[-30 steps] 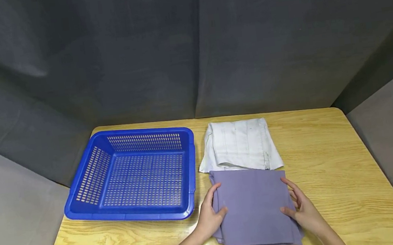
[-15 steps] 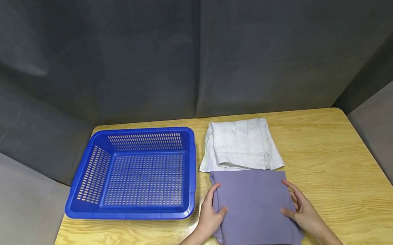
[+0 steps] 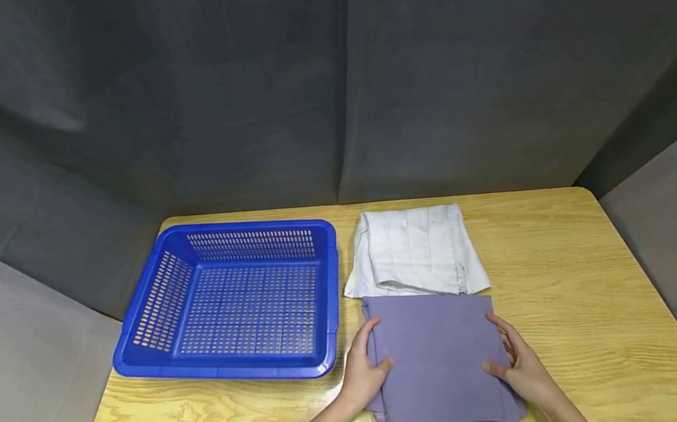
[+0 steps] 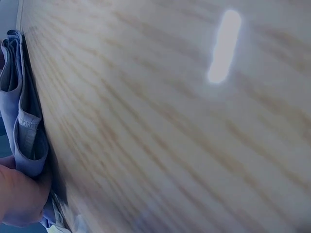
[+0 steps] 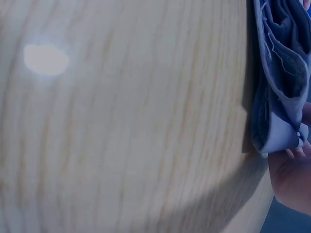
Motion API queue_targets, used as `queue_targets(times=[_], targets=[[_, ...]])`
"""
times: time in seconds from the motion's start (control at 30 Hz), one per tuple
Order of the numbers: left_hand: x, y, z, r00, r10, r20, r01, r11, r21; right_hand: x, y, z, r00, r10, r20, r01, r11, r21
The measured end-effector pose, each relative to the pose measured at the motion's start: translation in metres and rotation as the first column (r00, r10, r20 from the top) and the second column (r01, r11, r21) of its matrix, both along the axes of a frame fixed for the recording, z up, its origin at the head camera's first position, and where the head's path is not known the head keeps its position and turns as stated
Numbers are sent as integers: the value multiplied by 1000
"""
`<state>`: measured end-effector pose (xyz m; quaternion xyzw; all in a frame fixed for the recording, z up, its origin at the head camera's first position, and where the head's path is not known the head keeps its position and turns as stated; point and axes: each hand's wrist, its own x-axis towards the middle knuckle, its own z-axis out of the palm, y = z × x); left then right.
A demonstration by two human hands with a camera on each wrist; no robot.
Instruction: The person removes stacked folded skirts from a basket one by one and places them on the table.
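Note:
A folded purple cloth, stacked in several layers, lies on the table in front of me. My left hand grips its left edge, thumb on the top layer and index finger at the upper left. On the opposite edge my right hand holds the layers with its thumb on top and the other fingers along the side. The left wrist view shows the cloth's looped folds beside the hand. In the right wrist view, fingers meet the lower end of the layered folds, which have frayed edges. The undersides are hidden.
A white folded cloth lies just behind the purple one, which meets its front edge. To the left stands a blue perforated plastic basket with nothing in it. Dark curtains hang along the back of the wooden table.

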<state>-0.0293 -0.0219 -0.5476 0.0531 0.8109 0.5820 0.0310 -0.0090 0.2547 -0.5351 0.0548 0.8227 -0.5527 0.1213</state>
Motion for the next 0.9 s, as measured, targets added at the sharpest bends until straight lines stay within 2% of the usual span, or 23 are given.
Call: queue_targets(times=[0.2, 0.4, 0.57, 0.9], targets=[[-1, -2, 1, 1000, -16, -8, 16, 998, -59, -1, 0, 0, 1000, 10, 16, -11, 997, 80], [-3, -5, 2, 999, -46, 5, 46, 990, -135, -3, -1, -2, 1000, 9, 10, -10, 994, 104], [-3, -5, 3, 999, -41, 10, 42, 982, -183, -4, -3, -1, 1000, 1, 22, -5, 986, 165], [-4, -5, 2, 998, -57, -15, 50, 951, -306, -6, -5, 6, 998, 38, 48, -51, 954, 294]])
